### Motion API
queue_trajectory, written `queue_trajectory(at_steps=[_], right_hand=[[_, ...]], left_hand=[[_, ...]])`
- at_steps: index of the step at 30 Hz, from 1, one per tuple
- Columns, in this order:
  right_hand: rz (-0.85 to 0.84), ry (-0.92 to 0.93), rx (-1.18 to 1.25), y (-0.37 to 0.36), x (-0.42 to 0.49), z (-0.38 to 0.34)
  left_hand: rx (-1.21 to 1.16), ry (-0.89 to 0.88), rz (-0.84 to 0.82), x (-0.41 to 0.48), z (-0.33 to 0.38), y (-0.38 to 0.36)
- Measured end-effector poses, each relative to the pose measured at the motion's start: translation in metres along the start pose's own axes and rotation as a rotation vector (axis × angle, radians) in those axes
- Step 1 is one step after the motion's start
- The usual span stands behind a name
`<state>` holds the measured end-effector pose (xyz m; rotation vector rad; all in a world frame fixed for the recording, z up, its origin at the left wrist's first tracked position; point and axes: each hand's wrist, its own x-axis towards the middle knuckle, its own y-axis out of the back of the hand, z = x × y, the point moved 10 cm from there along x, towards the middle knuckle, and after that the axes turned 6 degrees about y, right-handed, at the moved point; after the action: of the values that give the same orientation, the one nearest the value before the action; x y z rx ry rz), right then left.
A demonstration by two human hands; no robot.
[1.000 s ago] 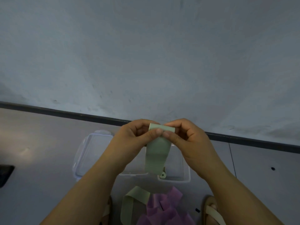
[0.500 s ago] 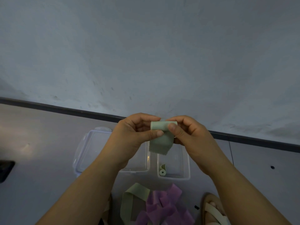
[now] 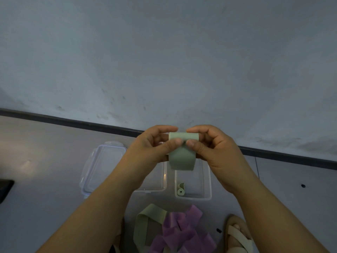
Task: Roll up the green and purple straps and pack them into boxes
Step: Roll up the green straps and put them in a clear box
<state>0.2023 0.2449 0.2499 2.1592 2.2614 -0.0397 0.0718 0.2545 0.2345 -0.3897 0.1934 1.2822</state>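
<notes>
Green strap [image 3: 181,155] is hanging above the small box [image 3: 193,197], mostly rolled, with a short tail drooping. Left hand [image 3: 149,150] and right hand [image 3: 217,152] are both pinching the roll. Judging it light, soft and springy, so gripping across the coil is advisable. Purple straps [image 3: 184,232] are lying near the box.

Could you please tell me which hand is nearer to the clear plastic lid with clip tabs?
Left. The left hand is held up just right of the clear plastic lid with clip tabs; the right hand is farther right, across the pale green strap both hands pinch.
</notes>
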Motion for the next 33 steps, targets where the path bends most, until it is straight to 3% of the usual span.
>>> queue_trajectory(at_steps=[9,22,33], right_hand=[[-0.006,0.054,-0.1,-0.004,0.0,-0.004],[-0.04,-0.092,-0.09,-0.008,-0.001,0.01],[-0.001,-0.059,0.033,-0.004,0.0,0.006]], left_hand=[[0.064,-0.033,0.049,0.001,0.006,0.005],[0.091,-0.108,-0.001,0.001,0.009,0.004],[0.028,0.059,-0.027,0.002,-0.008,0.001]])
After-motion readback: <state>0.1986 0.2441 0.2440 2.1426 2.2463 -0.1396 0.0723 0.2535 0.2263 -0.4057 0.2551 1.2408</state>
